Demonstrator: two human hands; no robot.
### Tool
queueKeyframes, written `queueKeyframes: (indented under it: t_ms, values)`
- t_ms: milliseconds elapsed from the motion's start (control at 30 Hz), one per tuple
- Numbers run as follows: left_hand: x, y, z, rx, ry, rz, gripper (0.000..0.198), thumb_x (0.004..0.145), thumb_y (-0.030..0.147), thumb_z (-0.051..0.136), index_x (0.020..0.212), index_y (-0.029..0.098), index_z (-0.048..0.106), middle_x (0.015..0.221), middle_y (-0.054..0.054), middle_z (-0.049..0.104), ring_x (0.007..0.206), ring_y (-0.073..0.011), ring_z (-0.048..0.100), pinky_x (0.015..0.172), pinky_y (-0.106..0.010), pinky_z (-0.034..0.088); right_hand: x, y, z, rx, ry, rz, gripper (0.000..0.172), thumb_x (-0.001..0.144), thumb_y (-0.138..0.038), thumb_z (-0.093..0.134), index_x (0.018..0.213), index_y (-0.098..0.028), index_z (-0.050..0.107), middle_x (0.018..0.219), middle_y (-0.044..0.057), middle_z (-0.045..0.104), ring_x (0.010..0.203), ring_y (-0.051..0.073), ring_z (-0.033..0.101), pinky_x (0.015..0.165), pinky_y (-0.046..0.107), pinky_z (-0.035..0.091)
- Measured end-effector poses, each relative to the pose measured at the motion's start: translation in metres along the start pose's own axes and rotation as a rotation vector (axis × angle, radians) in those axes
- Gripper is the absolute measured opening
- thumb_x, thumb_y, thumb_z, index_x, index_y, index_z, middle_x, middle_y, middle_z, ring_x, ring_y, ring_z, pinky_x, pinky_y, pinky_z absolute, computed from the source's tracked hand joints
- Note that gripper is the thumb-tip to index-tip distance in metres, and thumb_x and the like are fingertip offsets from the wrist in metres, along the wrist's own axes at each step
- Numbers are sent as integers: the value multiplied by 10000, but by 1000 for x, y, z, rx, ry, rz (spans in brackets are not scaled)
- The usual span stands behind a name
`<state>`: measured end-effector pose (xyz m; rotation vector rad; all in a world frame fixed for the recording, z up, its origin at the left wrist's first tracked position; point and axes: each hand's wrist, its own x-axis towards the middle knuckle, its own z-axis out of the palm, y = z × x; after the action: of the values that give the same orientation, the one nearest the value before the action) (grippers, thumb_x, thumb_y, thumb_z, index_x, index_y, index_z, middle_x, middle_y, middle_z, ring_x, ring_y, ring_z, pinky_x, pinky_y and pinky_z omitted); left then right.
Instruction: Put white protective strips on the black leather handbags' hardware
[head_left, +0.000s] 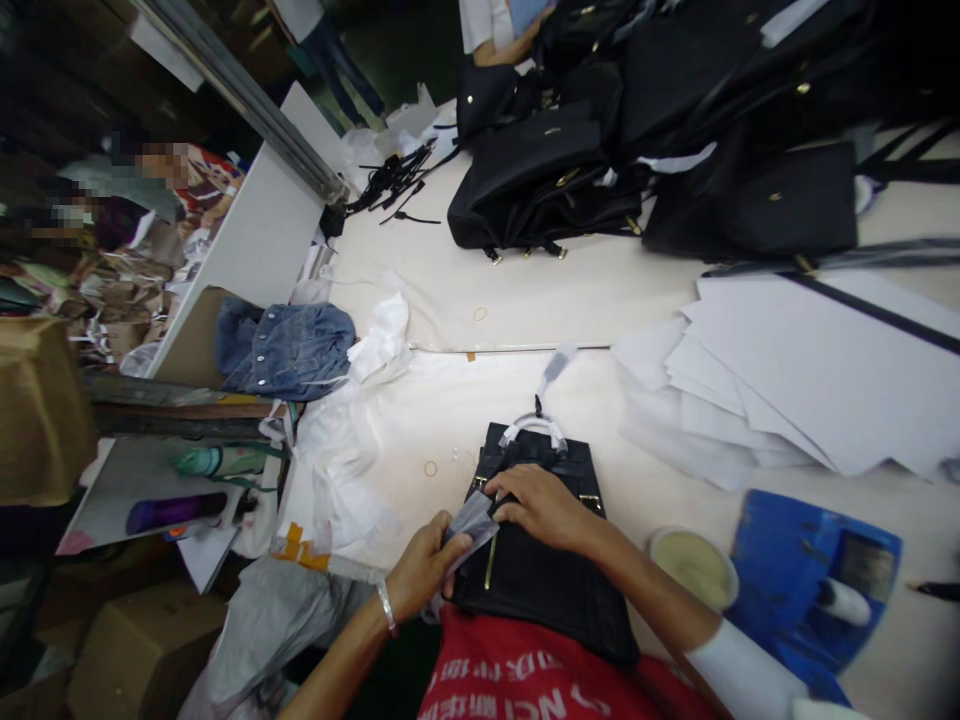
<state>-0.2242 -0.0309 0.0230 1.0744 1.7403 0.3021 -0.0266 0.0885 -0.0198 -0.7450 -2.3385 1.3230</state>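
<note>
A black handbag [544, 575] lies flat on the white table [525, 300] right in front of me, its wrapped handle [534, 428] pointing away. My left hand [422, 570] is closed, pinching a strip of clear grey plastic film [471, 520] at the bag's left edge. My right hand [544, 505] rests on the bag's top with curled fingers, holding the same film down near the gold hardware. A bracelet sits on my left wrist.
A heap of black handbags [660, 150] fills the far side. Stacked white sheets [810, 380] lie to the right. A cream-filled cup [694, 568] and a blue tray with a brush [817, 580] sit by my right arm. Denim cloth [289, 345] and crumpled wrapping [352, 450] lie on the left. Another person stands at the far end.
</note>
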Motion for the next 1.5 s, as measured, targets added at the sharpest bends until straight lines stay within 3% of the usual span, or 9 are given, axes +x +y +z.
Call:
queueKeyframes:
  t_ms: [200, 300, 367, 400, 500, 767, 1100, 1267, 1500]
  values:
    - [-5, 12, 1, 33, -36, 27, 341, 862, 532, 406, 876, 194, 448, 455, 84, 462, 359, -103, 452, 398, -200, 304, 1, 1, 3, -36, 20, -31, 125, 825, -292, 595, 917, -221, 640, 905, 21, 648, 911, 174, 545, 838, 314, 354]
    - [-8, 18, 2, 112, -7, 74, 372, 893, 474, 374, 1109, 179, 441, 587, 32, 579, 418, -125, 514, 444, -232, 384, 1, -1, 2, -36, 44, -23, 114, 838, -292, 578, 897, -209, 630, 882, 25, 637, 885, 174, 531, 820, 314, 352]
    - [-8, 22, 5, 201, 93, 163, 429, 896, 412, 401, 1263, 193, 372, 909, -64, 656, 654, -164, 627, 612, -288, 485, 0, -3, 1, -50, 50, -22, 98, 843, -276, 571, 887, -204, 621, 867, 24, 631, 877, 174, 524, 819, 317, 348]
    - [-8, 23, 7, 252, 146, 218, 445, 895, 377, 414, 1300, 205, 353, 1077, -100, 622, 830, -188, 637, 736, -324, 496, 0, -4, 1, -60, 53, -22, 95, 847, -271, 565, 885, -201, 616, 864, 25, 627, 876, 175, 521, 820, 319, 346]
    - [-6, 25, 14, 366, 218, 310, 390, 902, 309, 403, 1281, 216, 411, 1246, -110, 534, 1135, -215, 516, 953, -373, 416, 0, -7, 2, -86, 61, -13, 107, 863, -274, 537, 883, -194, 605, 861, 31, 616, 876, 180, 510, 826, 326, 342]
    - [2, 27, 29, 392, 329, 166, 261, 919, 375, 360, 1076, 205, 479, 947, -69, 646, 827, -217, 618, 712, -321, 432, -1, -10, 6, -88, 96, -11, 136, 890, -244, 472, 884, -174, 588, 872, 55, 590, 884, 191, 487, 821, 335, 341]
    - [13, 33, 27, 126, 320, 146, 209, 898, 397, 408, 822, 209, 459, 660, 25, 552, 597, -135, 521, 557, -238, 342, -1, -5, 0, -124, 63, -54, 92, 864, -245, 523, 921, -194, 574, 885, 36, 615, 901, 193, 511, 878, 360, 342]
    - [15, 31, 28, 150, 294, 139, 196, 913, 386, 374, 841, 219, 447, 667, 24, 589, 605, -138, 561, 578, -243, 363, -4, 10, -17, -210, 21, -70, 147, 837, -251, 566, 973, -196, 577, 927, 53, 634, 949, 214, 536, 958, 422, 294]
    - [19, 31, 28, 64, 260, 110, 195, 923, 394, 333, 882, 223, 418, 707, 8, 637, 532, -127, 578, 541, -241, 400, 2, 18, -23, -177, 21, -107, 127, 885, -273, 503, 867, -191, 598, 834, 37, 639, 848, 175, 538, 840, 341, 362]
